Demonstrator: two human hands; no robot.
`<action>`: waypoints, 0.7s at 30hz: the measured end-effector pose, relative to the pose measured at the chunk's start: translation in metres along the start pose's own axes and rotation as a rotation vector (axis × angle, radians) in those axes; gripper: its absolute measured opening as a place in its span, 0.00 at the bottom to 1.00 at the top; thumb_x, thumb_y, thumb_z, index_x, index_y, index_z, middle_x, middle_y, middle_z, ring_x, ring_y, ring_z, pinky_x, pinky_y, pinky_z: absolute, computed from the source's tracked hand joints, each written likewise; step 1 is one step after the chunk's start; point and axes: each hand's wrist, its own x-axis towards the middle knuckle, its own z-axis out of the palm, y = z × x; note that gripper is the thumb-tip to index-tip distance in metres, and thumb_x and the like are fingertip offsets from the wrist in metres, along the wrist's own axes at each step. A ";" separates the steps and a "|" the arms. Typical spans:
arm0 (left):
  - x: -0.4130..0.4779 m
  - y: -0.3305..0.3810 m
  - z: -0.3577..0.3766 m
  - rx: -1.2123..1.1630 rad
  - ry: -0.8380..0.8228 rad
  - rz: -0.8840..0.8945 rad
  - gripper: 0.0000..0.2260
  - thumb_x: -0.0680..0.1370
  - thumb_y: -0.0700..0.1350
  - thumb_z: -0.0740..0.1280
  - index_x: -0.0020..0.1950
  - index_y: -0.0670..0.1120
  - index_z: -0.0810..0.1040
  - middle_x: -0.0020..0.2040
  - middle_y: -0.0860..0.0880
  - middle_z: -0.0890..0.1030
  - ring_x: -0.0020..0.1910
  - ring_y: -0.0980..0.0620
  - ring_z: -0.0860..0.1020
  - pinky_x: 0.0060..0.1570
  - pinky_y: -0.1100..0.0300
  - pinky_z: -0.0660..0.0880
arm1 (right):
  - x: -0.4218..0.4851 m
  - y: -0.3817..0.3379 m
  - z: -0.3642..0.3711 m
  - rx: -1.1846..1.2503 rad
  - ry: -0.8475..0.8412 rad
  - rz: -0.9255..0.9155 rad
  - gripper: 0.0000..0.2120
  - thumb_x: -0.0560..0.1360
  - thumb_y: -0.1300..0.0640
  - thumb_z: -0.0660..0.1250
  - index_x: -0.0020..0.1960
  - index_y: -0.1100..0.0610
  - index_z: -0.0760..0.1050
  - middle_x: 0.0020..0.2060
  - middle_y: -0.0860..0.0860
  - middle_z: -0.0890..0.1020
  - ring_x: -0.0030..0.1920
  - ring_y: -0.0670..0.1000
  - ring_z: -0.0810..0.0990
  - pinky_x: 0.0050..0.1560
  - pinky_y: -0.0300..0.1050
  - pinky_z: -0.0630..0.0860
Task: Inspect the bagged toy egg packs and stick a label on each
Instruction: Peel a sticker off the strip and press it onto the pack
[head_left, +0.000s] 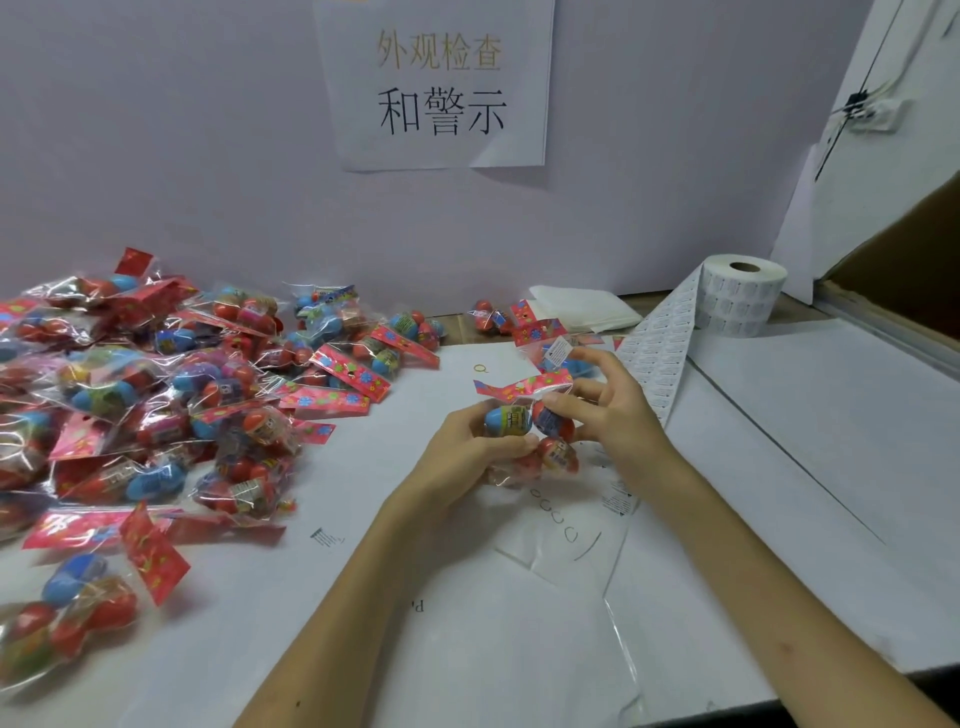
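Your forearms come in from the bottom edge and meet over the paper-covered table (779, 467). Your left hand (467, 441) grips the egg pack (530, 431) from below, fingers curled round its blue egg. Your right hand (608, 405) pinches the same pack at the red egg, just under the red header card, other fingers splayed. Off to your left sprawls the pile of packs (156, 389). Back right stands the label roll (737, 291), its label strip (660, 353) trailing down behind your right hand.

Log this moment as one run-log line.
left hand: holds egg pack | right hand: pinches pack top | label roll: back right, strip trailing toward hands | pile of packs: left
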 end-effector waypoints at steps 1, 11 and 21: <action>0.000 0.000 0.001 0.032 0.006 0.017 0.12 0.76 0.41 0.76 0.58 0.47 0.80 0.48 0.50 0.88 0.44 0.51 0.87 0.40 0.64 0.80 | 0.000 0.000 -0.001 -0.011 0.005 -0.007 0.28 0.75 0.60 0.75 0.71 0.52 0.68 0.53 0.64 0.84 0.52 0.59 0.86 0.45 0.52 0.83; 0.003 -0.004 0.004 0.121 0.046 0.010 0.21 0.69 0.35 0.80 0.58 0.47 0.79 0.52 0.44 0.85 0.49 0.47 0.85 0.48 0.55 0.84 | -0.003 0.001 0.003 -0.026 -0.012 -0.018 0.26 0.74 0.64 0.75 0.66 0.48 0.69 0.47 0.52 0.87 0.50 0.54 0.86 0.44 0.51 0.85; 0.002 -0.002 0.011 0.030 0.166 -0.059 0.19 0.68 0.39 0.82 0.56 0.46 0.81 0.49 0.44 0.86 0.43 0.51 0.86 0.42 0.59 0.84 | -0.002 0.004 0.003 -0.054 0.022 -0.028 0.25 0.75 0.61 0.74 0.68 0.48 0.69 0.49 0.55 0.87 0.51 0.57 0.86 0.47 0.52 0.85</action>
